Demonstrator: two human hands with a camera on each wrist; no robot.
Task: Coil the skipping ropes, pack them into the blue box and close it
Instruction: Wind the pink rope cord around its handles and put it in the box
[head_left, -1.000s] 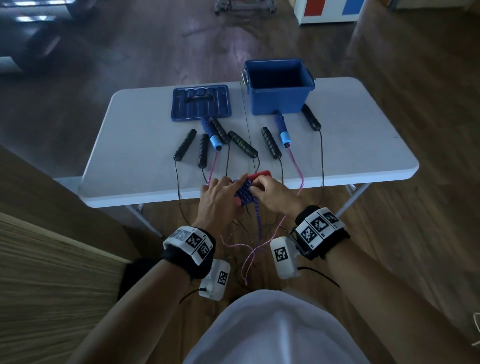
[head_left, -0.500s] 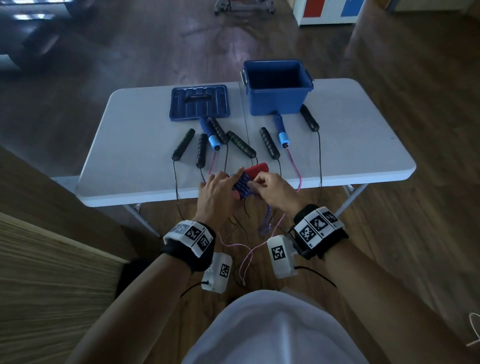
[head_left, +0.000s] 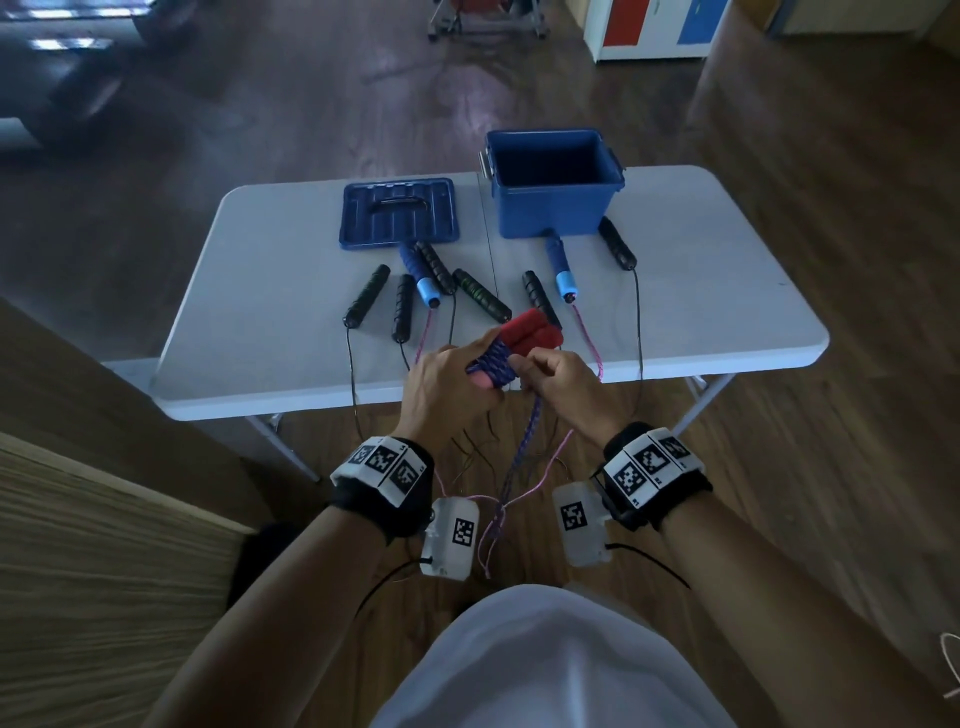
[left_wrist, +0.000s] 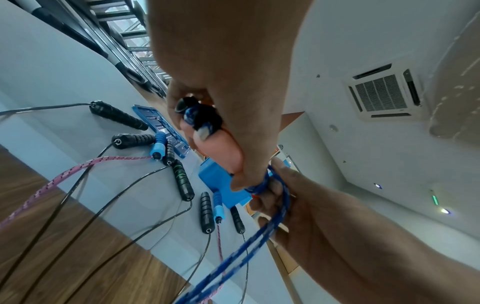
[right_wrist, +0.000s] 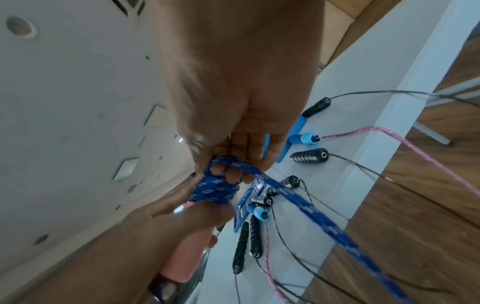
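Observation:
My left hand (head_left: 451, 384) grips the two red handles (head_left: 530, 330) of a skipping rope, held together above the table's near edge. Blue braided rope (head_left: 492, 364) is wound in several turns round those handles. My right hand (head_left: 558, 387) pinches the same blue rope (right_wrist: 226, 185) beside the coil; its loose tail (head_left: 522, 452) hangs to the floor between my wrists. The open blue box (head_left: 553, 182) stands at the table's far side. Its lid (head_left: 399, 213) lies flat to the left of it.
Several other ropes lie on the white table (head_left: 260, 291): black handles (head_left: 366, 296), blue handles (head_left: 561, 270) with a pink rope (head_left: 589, 332). Their cords drape over the near edge to the wooden floor. A wooden panel (head_left: 78, 545) stands at my left.
Both hands have risen slightly and the red handles stick out further beyond my fingers. More blue rope is wound on, and the hanging tail is shorter.

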